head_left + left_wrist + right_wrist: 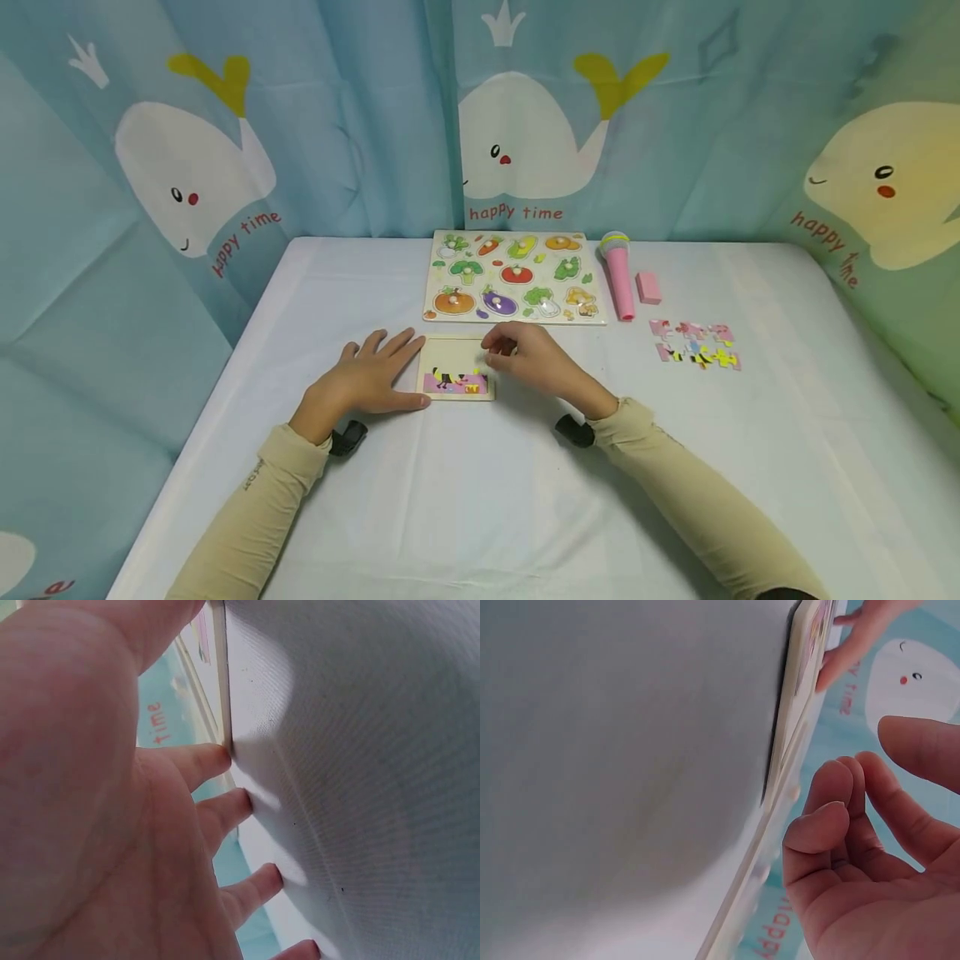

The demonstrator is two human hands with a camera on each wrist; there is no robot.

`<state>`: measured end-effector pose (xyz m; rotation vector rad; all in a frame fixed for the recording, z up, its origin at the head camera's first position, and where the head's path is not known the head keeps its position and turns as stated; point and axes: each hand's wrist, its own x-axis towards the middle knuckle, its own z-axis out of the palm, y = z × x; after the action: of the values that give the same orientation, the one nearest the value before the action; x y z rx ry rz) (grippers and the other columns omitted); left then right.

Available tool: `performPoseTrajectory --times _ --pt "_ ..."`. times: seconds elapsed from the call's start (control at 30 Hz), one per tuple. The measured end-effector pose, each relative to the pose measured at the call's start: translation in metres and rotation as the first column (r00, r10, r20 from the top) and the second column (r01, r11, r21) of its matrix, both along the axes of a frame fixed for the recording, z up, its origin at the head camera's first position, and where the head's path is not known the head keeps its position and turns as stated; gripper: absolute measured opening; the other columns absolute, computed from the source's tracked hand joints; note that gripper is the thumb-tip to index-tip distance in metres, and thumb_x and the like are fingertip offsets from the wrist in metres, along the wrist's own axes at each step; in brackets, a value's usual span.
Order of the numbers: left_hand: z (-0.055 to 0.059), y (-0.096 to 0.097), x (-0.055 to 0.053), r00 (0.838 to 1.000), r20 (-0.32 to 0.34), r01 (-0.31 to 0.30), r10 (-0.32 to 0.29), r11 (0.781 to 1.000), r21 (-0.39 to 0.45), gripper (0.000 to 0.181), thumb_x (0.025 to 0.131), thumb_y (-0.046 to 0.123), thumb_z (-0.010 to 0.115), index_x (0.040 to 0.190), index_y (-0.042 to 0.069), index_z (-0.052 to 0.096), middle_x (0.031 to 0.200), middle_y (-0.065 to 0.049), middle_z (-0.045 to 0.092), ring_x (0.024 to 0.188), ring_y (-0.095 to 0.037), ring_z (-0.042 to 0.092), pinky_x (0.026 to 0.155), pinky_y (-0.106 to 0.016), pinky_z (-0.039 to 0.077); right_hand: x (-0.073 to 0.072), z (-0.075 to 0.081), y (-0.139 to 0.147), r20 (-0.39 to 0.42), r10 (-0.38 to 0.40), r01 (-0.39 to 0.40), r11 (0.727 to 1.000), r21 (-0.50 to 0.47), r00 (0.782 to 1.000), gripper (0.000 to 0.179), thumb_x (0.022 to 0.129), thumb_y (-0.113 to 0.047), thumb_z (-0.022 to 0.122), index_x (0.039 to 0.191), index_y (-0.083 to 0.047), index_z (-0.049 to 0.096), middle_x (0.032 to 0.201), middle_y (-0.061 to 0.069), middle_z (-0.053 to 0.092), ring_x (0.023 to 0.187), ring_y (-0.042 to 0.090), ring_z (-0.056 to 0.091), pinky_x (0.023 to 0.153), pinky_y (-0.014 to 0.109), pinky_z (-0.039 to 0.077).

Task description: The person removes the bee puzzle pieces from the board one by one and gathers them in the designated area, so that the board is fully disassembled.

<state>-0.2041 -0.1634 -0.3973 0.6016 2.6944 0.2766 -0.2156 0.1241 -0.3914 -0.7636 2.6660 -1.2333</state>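
Note:
A small wooden puzzle tray [450,343] lies on the table with joined jigsaw pieces [453,383] along its lower part; they show a bee on pink. My left hand [371,379] is spread at the tray's left side, thumb and forefinger touching its edge. In the left wrist view the fingertips [262,881] rest on the cloth beside the tray. Over the tray's right edge hovers my right hand [536,358]. Its fingers [829,787] are loosely bent and the thumb stands apart, with nothing visible between them. Loose jigsaw pieces [726,358] lie to the right.
A vegetable peg puzzle board [517,317] lies behind the tray. Right of it are a pink toy microphone [619,279] and a pink block [648,287]. White cloth covers the table [450,500], and a blue whale-print curtain [397,150] hangs around it.

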Motion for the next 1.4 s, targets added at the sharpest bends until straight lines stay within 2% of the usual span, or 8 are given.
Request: performPoseTrajectory --times 0.3,0.57,0.9,1.0,1.2,1.4 --pt "0.001 0.001 0.0 1.0 -0.003 0.002 -0.002 1.0 -0.015 0.102 0.097 0.067 0.066 0.173 0.015 0.022 0.178 -0.011 0.017 0.16 -0.046 0.013 0.119 -0.071 0.019 0.002 0.0 -0.024 0.016 0.096 -0.096 0.995 0.011 0.995 0.013 0.097 0.0 0.071 0.109 0.004 0.074 0.096 0.005 0.071 0.087 0.017 0.063 0.08 0.033 0.052" --pt "0.001 0.001 0.0 1.0 -0.005 0.007 -0.007 1.0 -0.009 0.101 0.097 0.065 0.067 0.173 0.015 0.023 0.178 -0.011 0.019 0.16 -0.046 0.014 0.118 -0.072 0.02 0.001 -0.004 -0.039 0.038 0.155 -0.156 0.987 0.032 0.987 0.015 0.097 0.002 0.07 0.111 0.004 0.074 0.092 0.004 0.069 0.084 0.014 0.06 0.076 0.029 0.052" --pt "0.002 0.001 0.0 1.0 0.0 0.003 -0.003 1.0 -0.001 0.101 0.097 0.065 0.067 0.173 0.015 0.023 0.178 -0.011 0.018 0.16 -0.046 0.013 0.118 -0.072 0.018 -0.004 -0.006 -0.051 0.014 0.241 -0.241 0.967 0.086 0.97 0.028 0.088 0.009 0.071 0.116 0.006 0.073 0.105 0.01 0.071 0.09 0.017 0.062 0.082 0.029 0.052" --pt "0.002 0.001 0.001 1.0 0.004 0.002 -0.002 1.0 0.002 0.101 0.097 0.065 0.067 0.173 0.015 0.023 0.178 -0.011 0.018 0.16 -0.046 0.013 0.118 -0.073 0.018 -0.005 -0.007 -0.055 0.02 0.255 -0.256 0.959 0.12 0.967 0.03 0.087 0.01 0.072 0.117 0.006 0.073 0.106 0.011 0.07 0.09 0.017 0.061 0.082 0.029 0.052" --pt "0.002 0.001 0.001 1.0 0.004 0.003 -0.003 1.0 0.002 0.101 0.097 0.065 0.067 0.173 0.015 0.023 0.178 -0.01 0.017 0.16 -0.046 0.013 0.119 -0.072 0.018 -0.009 -0.007 -0.061 0.029 0.251 -0.251 0.939 0.236 0.968 0.029 0.088 0.007 0.074 0.118 0.006 0.074 0.109 0.011 0.07 0.098 0.021 0.061 0.09 0.034 0.053" --pt "0.002 0.001 0.001 1.0 -0.003 0.007 -0.007 1.0 -0.007 0.101 0.098 0.066 0.066 0.173 0.015 0.021 0.178 -0.01 0.017 0.16 -0.046 0.012 0.119 -0.072 0.018 -0.012 -0.007 -0.066 0.051 0.251 -0.255 0.928 0.271 0.967 0.028 0.089 0.005 0.074 0.117 0.006 0.072 0.11 0.012 0.068 0.103 0.023 0.062 0.096 0.038 0.053"
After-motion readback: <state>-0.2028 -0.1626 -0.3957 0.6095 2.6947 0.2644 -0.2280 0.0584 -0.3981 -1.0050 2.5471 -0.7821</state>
